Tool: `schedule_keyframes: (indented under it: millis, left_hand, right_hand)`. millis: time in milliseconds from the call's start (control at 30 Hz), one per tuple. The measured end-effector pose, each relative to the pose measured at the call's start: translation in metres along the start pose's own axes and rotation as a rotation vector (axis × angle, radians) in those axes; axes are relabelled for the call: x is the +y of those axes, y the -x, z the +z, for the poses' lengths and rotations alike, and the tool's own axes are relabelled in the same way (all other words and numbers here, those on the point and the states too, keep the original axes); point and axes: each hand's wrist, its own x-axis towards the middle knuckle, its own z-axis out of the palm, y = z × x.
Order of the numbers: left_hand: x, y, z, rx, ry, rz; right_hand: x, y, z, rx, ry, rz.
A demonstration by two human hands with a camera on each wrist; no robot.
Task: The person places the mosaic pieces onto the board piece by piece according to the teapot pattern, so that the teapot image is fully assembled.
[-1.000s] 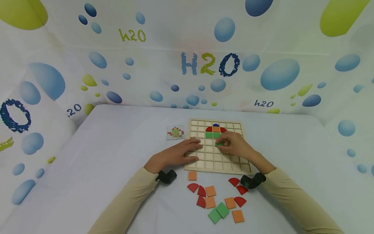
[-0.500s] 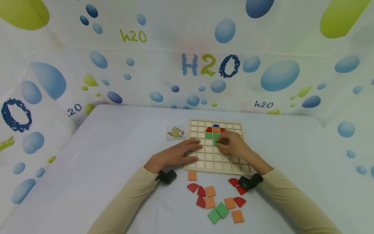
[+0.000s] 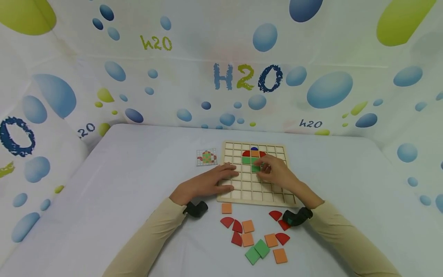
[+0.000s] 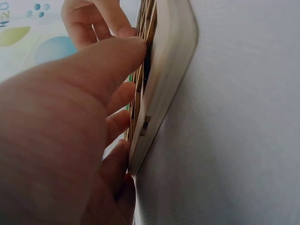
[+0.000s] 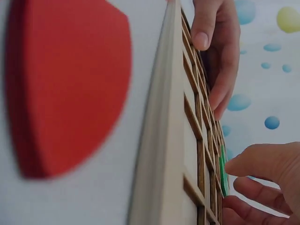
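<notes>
A wooden grid board (image 3: 242, 185) lies on the white table. In its far cells sit a blue piece (image 3: 254, 148), red pieces (image 3: 246, 153), an orange square (image 3: 254, 153) and green tiles (image 3: 246, 160). My right hand (image 3: 277, 173) is over the board, thumb and index finger at a green tile (image 3: 255, 168) lying flat in a cell. In the right wrist view the thumb reaches the green tile (image 5: 223, 171); the other fingertips are partly hidden. My left hand (image 3: 211, 181) rests on the board's left edge with spread fingers and holds nothing.
Left of the board lies a small pattern card (image 3: 206, 157). Nearer me are loose red quarter-circles (image 3: 227, 222), orange squares (image 3: 280, 256) and green squares (image 3: 262, 248). A patterned curtain (image 3: 173, 77) hangs behind the table.
My right hand has shifted slightly left and lowered the green tile from between its fingers into a cell below the green row. The left hand stays on the board's edge.
</notes>
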Motion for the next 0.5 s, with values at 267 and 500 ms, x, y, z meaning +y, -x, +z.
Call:
schedule_keyframes:
  millis: [267, 500]
  left_hand:
    - [-0.002, 0.001, 0.003, -0.007, 0.019, -0.004]
    - [0.000, 0.001, 0.004, -0.002, 0.006, -0.013]
  right_hand:
    - [-0.013, 0.011, 0.003, -0.022, -0.040, -0.010]
    - [-0.024, 0.016, 0.005, -0.052, -0.050, -0.047]
